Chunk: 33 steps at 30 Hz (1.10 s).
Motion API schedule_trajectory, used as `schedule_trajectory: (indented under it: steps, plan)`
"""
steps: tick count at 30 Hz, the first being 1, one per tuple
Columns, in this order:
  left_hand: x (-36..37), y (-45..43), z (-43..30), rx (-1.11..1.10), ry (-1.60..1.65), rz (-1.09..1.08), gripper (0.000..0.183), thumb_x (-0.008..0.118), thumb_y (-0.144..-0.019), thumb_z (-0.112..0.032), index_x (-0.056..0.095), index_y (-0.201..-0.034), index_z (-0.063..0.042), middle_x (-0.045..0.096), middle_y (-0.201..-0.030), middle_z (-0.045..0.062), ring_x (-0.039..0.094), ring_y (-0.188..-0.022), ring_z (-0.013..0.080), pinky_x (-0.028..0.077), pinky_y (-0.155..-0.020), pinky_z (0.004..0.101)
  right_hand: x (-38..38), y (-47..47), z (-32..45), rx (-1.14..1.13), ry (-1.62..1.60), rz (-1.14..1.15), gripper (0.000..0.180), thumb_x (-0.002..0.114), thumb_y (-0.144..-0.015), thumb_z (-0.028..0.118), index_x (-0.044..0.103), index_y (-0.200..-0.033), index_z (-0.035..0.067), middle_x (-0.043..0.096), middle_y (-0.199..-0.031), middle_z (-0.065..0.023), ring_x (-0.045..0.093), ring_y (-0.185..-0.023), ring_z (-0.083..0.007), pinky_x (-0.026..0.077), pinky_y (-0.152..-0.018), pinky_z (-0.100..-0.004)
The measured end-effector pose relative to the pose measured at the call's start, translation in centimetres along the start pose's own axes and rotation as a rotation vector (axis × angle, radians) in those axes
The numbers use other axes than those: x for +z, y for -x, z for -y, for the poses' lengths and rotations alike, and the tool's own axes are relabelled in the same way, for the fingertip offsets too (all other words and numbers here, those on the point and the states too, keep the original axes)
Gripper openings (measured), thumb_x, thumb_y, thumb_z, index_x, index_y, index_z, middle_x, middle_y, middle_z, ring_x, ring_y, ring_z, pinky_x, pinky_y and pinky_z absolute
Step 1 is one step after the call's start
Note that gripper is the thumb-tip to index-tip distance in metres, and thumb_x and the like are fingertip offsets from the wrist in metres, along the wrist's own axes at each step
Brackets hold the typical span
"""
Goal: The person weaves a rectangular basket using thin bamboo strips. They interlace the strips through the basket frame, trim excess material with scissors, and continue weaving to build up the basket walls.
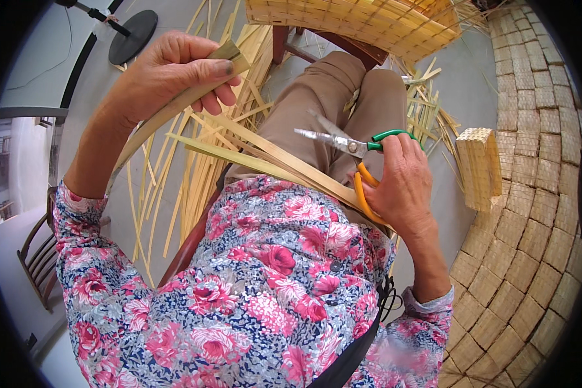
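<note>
Raised at the upper left, my left hand (179,72) pinches the end of a wide bamboo strip (160,109) between thumb and fingers; the strip runs down behind my forearm. My right hand (402,182) grips scissors (342,140) with one green and one orange handle. Their blades are spread apart and point left over my thighs, with nothing between them. Several pale and greenish split strips (271,162) lie across my lap, their right ends passing under my right hand. How far the held strip extends is hidden by my arm.
A woven bamboo basket (359,24) rests on a wooden stool (351,46) beyond my knees. Loose strips (199,194) cover the floor on the left. At right stand a small woven box (477,169) and many rows of woven pieces (533,213). A round black stand base (133,36) is upper left, a chair (39,257) lower left.
</note>
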State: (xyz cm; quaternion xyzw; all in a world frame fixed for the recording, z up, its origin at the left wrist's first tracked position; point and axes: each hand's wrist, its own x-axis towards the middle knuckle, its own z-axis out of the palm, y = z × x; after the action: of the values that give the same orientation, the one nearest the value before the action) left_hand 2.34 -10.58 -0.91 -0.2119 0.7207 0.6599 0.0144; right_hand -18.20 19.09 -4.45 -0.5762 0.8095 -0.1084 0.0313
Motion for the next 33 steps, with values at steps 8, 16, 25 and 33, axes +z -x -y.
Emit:
schedule_trajectory:
  steps: [8,16,25,33]
  plan:
    - [1.3,-1.1,0.3,-0.084,0.039,0.08,0.027,0.061,-0.099,-0.023,0.069,-0.095,0.002,0.072,-0.08,0.01,0.069,-0.064,0.0099,0.056,-0.058,0.0209,0.5,0.4,0.1,-0.121,-0.057,0.283,0.033,0.077,-0.075,0.024,0.064,-0.094,0.0,0.059,-0.097,-0.0145,0.058,-0.097,-0.0309,0.048,-0.084,-0.0403]
    - [1.6,-3.2,0.7,-0.109,0.102,0.107,0.026,0.061,-0.098,-0.022,0.07,-0.094,0.002,0.072,-0.079,0.01,0.07,-0.064,0.0108,0.055,-0.056,0.0203,-2.5,-7.7,-5.8,-0.186,-0.268,0.143,0.033,0.079,-0.072,0.01,0.066,-0.103,0.007,0.06,-0.102,-0.0112,0.059,-0.1,-0.032,0.051,-0.082,-0.0414]
    - [3.2,-4.9,1.1,-0.219,0.077,0.202,0.028,0.063,-0.098,-0.025,0.071,-0.092,0.002,0.072,-0.077,0.007,0.07,-0.067,0.0106,0.055,-0.059,0.0218,1.8,-12.8,-5.8,-0.495,-0.449,0.581,0.019,0.073,-0.073,0.0,0.069,-0.091,0.004,0.062,-0.097,-0.0095,0.062,-0.094,-0.0305,0.051,-0.082,-0.0407]
    - [3.8,-7.2,-2.2,0.058,-0.056,0.197,0.026,0.063,-0.098,-0.023,0.071,-0.09,0.0,0.071,-0.076,0.004,0.068,-0.069,0.0085,0.053,-0.06,0.0213,1.7,-11.9,-5.0,-0.565,-0.303,0.283,0.009,0.067,-0.076,0.006,0.069,-0.085,0.007,0.061,-0.085,-0.0087,0.063,-0.08,-0.0332,0.051,-0.067,-0.0422]
